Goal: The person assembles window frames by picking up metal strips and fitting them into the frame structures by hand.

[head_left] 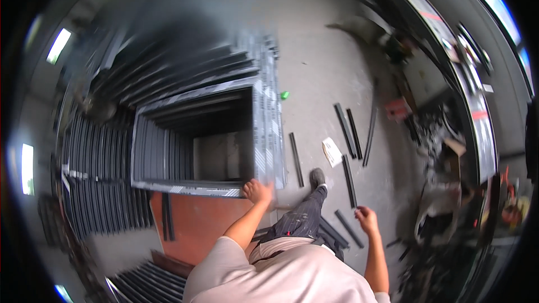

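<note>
My left hand (257, 191) is at the near right corner of a stack of large dark rectangular frames (193, 192), its fingers curled over the edge. These frames look like window or door frames, with pale printed film along their faces. My right hand (367, 220) hangs out to the right, fingers loosely bent, with nothing plainly in it. Just beyond its fingertips appears the end of a dark strip (349, 182); whether they touch is unclear.
Several dark strips (345, 131) and a white paper (332, 152) lie on the grey floor. Beneath the frames is an orange-brown board (193, 219). More dark frames (104, 174) stand at the left. A cluttered bench (480, 129) runs along the right. My shoe (318, 177) is among the strips.
</note>
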Action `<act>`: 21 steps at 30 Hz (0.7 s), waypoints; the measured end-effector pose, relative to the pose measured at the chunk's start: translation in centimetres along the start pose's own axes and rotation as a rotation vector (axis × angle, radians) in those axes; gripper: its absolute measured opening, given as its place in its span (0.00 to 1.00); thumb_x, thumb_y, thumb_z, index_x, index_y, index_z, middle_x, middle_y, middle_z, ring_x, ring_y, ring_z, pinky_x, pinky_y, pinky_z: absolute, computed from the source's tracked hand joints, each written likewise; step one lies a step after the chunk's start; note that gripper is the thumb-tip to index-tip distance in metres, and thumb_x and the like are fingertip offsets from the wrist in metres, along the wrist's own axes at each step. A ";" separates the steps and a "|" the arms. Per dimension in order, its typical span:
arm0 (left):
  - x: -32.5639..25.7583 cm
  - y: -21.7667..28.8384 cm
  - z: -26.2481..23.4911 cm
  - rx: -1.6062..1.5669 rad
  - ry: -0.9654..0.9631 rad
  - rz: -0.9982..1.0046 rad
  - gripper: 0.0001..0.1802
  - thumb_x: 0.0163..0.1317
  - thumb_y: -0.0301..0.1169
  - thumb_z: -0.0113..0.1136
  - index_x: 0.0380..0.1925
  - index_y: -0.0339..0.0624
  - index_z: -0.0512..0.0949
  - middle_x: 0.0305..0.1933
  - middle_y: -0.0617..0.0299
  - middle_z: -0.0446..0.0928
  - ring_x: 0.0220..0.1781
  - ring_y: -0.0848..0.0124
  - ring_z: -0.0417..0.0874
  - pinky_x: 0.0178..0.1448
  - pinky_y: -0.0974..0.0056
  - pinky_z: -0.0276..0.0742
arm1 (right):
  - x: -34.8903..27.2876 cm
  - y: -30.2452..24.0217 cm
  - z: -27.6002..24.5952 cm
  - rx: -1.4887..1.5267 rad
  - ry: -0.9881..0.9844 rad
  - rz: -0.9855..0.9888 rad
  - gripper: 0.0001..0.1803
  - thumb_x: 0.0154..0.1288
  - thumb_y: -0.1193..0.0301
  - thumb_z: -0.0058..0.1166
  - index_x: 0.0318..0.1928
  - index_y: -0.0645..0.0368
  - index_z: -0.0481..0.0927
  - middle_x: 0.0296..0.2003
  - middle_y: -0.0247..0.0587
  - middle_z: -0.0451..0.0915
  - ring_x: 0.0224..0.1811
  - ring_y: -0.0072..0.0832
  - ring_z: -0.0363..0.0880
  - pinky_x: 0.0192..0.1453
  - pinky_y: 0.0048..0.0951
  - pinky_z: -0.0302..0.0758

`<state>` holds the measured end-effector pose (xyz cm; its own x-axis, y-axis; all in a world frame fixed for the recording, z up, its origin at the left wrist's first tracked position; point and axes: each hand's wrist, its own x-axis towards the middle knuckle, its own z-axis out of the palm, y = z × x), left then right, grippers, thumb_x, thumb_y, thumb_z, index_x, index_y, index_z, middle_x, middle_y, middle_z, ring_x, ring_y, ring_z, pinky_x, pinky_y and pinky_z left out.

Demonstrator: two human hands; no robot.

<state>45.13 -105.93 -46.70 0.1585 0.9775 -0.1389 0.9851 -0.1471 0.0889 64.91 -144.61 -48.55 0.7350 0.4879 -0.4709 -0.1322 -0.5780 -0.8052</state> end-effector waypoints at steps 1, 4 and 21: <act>0.3 -0.4 -0.3 -0.018 -0.031 -0.022 0.34 0.44 0.55 0.66 0.41 0.36 0.75 0.51 0.45 0.76 0.62 0.52 0.69 0.71 0.46 0.53 | 2.2 -1.5 0.7 -0.181 -0.061 -0.047 0.14 0.64 0.69 0.58 0.44 0.66 0.81 0.30 0.42 0.84 0.31 0.25 0.82 0.37 0.28 0.77; 1.4 0.8 -1.8 -0.055 -0.086 -0.133 0.28 0.46 0.48 0.66 0.42 0.40 0.75 0.51 0.49 0.76 0.62 0.54 0.69 0.67 0.47 0.59 | 8.6 -7.4 2.4 -0.479 -0.253 -0.155 0.16 0.61 0.65 0.60 0.45 0.63 0.81 0.32 0.47 0.85 0.32 0.33 0.84 0.40 0.32 0.78; 1.3 3.8 0.5 -0.113 0.300 -0.329 0.34 0.34 0.38 0.75 0.43 0.36 0.71 0.45 0.50 0.72 0.59 0.51 0.69 0.73 0.40 0.52 | 29.7 -34.9 21.9 -1.085 -1.047 -1.221 0.23 0.53 0.63 0.63 0.51 0.55 0.79 0.48 0.46 0.79 0.52 0.44 0.75 0.55 0.42 0.74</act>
<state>49.05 -105.31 -47.00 -0.2043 0.9724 0.1126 0.9637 0.1796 0.1974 76.76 -95.64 -42.35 -0.5825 0.7759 -0.2422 0.7679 0.4277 -0.4769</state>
